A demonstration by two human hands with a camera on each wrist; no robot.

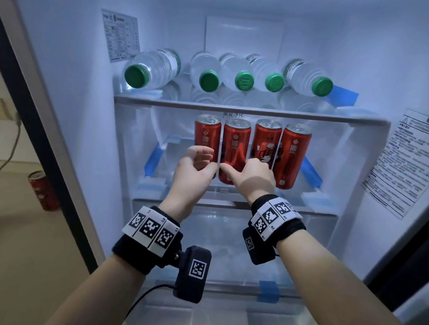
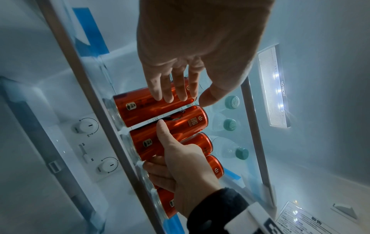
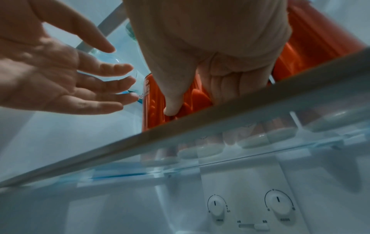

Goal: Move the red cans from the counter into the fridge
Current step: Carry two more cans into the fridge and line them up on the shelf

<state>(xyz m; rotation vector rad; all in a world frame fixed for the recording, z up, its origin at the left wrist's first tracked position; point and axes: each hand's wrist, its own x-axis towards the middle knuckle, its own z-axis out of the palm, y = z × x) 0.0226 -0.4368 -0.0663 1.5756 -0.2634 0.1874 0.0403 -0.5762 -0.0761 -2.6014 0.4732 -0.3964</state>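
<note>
Four red cans stand in a row on the fridge's middle shelf (image 1: 226,190). My right hand (image 1: 244,171) grips the second can from the left (image 1: 235,144), thumb across its front and fingers curled round its right side; the left wrist view shows the same grip (image 2: 160,145) on that can (image 2: 188,121). My left hand (image 1: 204,160) is open in front of the leftmost can (image 1: 206,134), fingers relaxed; whether they touch it is unclear. In the right wrist view the left hand (image 3: 112,82) is spread with nothing in it. A further red can (image 1: 42,190) stands outside, left of the fridge.
Several water bottles (image 1: 236,73) with green caps lie on the shelf above the cans. Blue tape (image 1: 153,160) marks the shelf sides. A clear drawer (image 1: 215,240) sits below. The fridge's left wall (image 1: 73,123) and a warning label (image 1: 412,159) on the right wall frame the opening.
</note>
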